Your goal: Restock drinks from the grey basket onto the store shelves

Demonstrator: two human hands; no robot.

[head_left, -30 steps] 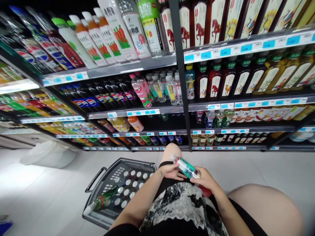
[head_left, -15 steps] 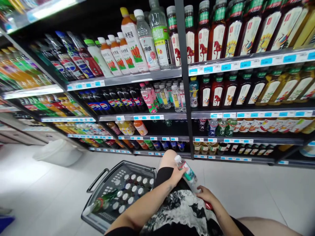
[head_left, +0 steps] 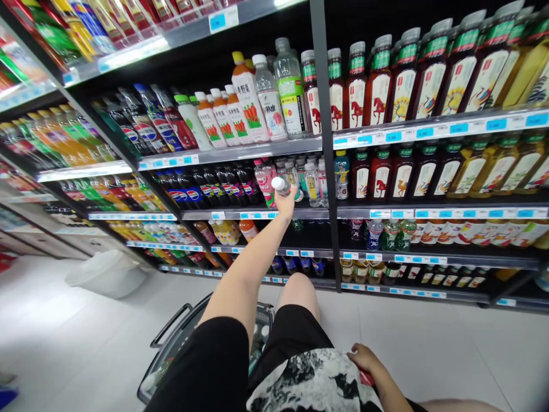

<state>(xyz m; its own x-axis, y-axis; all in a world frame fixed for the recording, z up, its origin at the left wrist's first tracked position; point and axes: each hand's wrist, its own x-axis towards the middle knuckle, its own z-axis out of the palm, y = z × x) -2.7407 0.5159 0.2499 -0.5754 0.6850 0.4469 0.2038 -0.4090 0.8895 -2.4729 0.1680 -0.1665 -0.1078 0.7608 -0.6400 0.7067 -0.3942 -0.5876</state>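
Note:
My left hand [head_left: 285, 201] reaches out to the middle shelf, its fingers wrapped round a clear plastic bottle with a white cap [head_left: 279, 184]. The bottle is tilted with its cap toward me, and the hand hides part of it. It is among small clear bottles [head_left: 312, 183] and beside a pink bottle [head_left: 266, 180]. Down by my lap, my right hand [head_left: 364, 359] is curled, with a red thing [head_left: 366, 377] showing under the palm; what it is I cannot make out.
A grey shopping basket [head_left: 148, 375] with bottles stands on the floor at my left, partly covered by my arm. Shelves [head_left: 197, 214] of drinks span the view, split by a dark upright [head_left: 326, 143]. A pale rounded object [head_left: 107, 273] sits on the floor further left.
My left hand has carried the bottle from above my lap up and forward to the middle shelf. The right hand stays low near the lap, apart from the bottle. The view has tilted upward.

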